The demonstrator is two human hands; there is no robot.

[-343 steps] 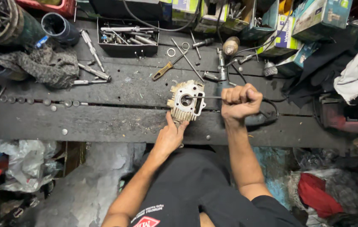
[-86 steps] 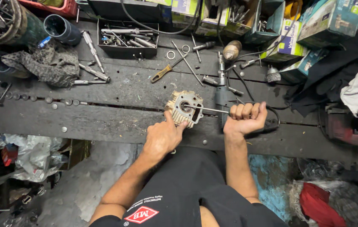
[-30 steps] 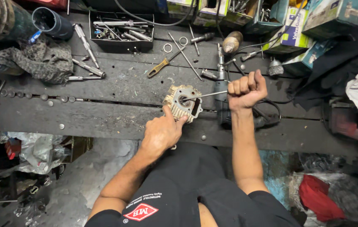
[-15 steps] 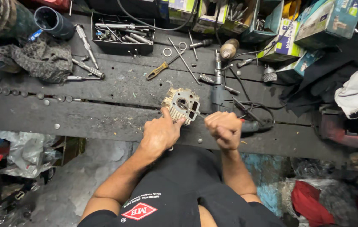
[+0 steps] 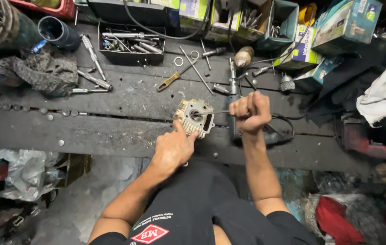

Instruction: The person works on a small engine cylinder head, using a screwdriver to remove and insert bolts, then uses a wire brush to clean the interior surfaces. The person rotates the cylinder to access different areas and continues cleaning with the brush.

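Bracing the finned metal casting (image 5: 194, 118) with left hand (image 5: 173, 149) fingers pressed on it, right hand (image 5: 249, 111) fisted around thin rod (image 5: 218, 112)

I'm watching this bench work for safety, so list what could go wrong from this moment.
1. The finned metal engine part sits close to the bench edge, steadied only by the left hand; a hard pull might tip it off.
2. The right hand grips a thin rod running into the part's bore; it may slip or bend.
3. The black cable loops beside that fist and could snag.
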